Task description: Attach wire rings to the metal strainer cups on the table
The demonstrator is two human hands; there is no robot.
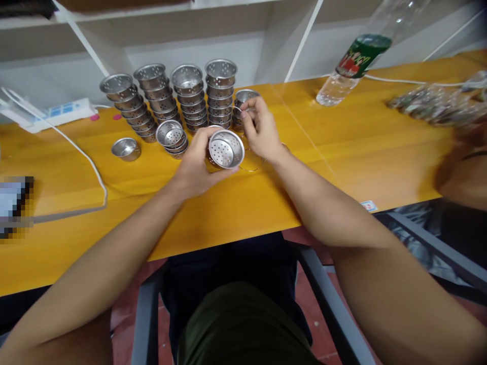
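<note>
My left hand (195, 170) is wrapped round a perforated metal cup (227, 150), its open mouth tilted towards me. Thumb and fingers of my right hand (262, 128) are pinched on a thin wire ring (237, 108), just above and to the right of that cup. Behind my hands, several tall stacks of the same cups (187, 81) stand in a row. A shorter stack (171, 136) is beside my left hand, and another (245, 96) is partly hidden by my right fingers. One single cup (126, 149) sits further left. Thin wire rings (249, 169) lie on the table under my right wrist.
A water bottle (344, 76) stands at the back right of the yellow table (228, 223). Plastic-wrapped items (437, 104) lie at the far right, near another person's arm (464, 180). On the left are a power strip (63, 114), a white cable (89, 162) and a blurred device (13, 203).
</note>
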